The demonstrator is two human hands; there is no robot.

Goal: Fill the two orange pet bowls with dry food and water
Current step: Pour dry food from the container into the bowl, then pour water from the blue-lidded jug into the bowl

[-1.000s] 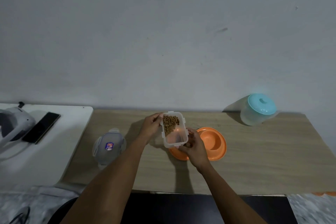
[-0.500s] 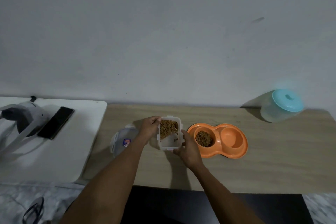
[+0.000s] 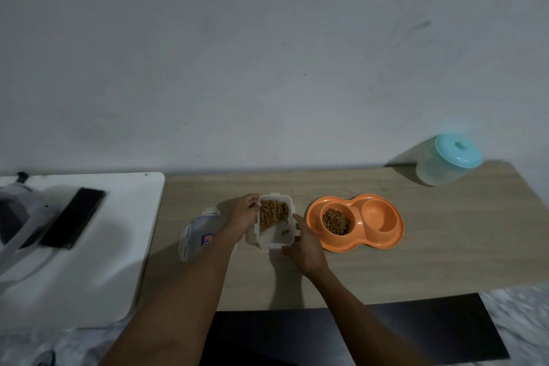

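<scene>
Clear lid (image 3: 198,235) partly hidden behind left forearm, grey device (image 3: 17,211) cut off at left edge

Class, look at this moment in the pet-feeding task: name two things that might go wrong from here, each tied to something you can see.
1. The clear food container, open and held by the left hand and right hand, has kibble heaped at its far end; tilting it could scatter food on the table.
2. The right well of the orange bowl is empty and adjoins the filled left well; careless pouring could wet the food.
</scene>
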